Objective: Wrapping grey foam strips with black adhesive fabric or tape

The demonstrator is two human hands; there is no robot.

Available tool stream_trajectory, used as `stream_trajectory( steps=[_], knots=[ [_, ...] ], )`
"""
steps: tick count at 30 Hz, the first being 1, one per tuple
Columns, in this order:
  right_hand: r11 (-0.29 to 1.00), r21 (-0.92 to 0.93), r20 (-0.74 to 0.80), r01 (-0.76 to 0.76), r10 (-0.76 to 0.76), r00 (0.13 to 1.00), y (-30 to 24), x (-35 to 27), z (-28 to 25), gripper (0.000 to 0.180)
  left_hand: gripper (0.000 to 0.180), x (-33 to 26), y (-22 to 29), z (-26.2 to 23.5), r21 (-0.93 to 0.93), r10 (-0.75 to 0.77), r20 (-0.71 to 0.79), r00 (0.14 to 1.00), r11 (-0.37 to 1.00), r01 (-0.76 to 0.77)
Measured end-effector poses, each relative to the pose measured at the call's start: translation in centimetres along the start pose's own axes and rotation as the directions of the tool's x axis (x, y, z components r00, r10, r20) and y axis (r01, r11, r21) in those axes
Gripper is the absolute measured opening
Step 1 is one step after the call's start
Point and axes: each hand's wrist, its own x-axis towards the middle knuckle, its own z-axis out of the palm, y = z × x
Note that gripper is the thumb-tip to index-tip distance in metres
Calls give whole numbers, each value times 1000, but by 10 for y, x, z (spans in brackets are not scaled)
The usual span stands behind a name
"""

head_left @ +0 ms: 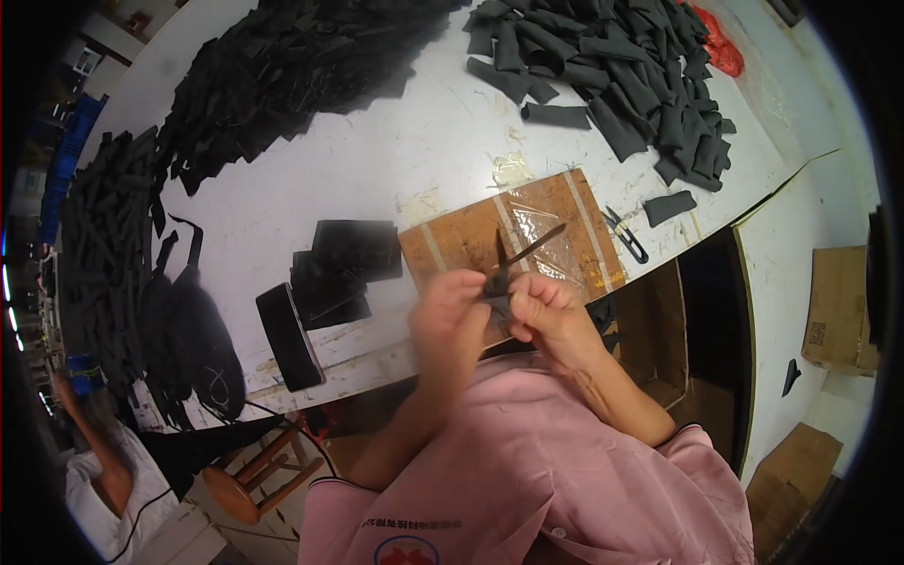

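The white worktable (377, 169) fills most of the scene, and on it a taped cardboard sheet (513, 231) lies at the near edge; everything else sits around that sheet. Well beyond the sheet to the left, a big heap of flat black fabric pieces (282, 66) sprawls across the table, and beyond it to the right spreads a pile of dark grey tubular sleeves (621, 66). Just left of the sheet rests a stack of black squares (344, 264), with a dark phone (290, 336) nearer the table edge. Just right of the sheet lie small thread snips (624, 233). Over the sheet's near edge the person's left hand (447, 315) pinches a small black fabric piece (496, 299), blurred, while the right hand (546, 315) is closed around black scissors (518, 256) whose blades stand slightly parted above the piece.
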Motion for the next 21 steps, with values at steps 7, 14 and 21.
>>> stream_trajectory(
  steps=[7,14,21],
  knots=[
    [983,110,145,145,-161,976,-22,-12,5,9,38,0,72,-13,-269,-196,766,613,768,581],
    [704,-494,188,511,-487,853,-73,-21,30,7,18,6,56,16,295,657,240,715,652,-698],
    [872,-412,98,264,-246,964,-119,-6,48,19,29,39,106,19,-676,101,662,743,509,533]
  ],
)
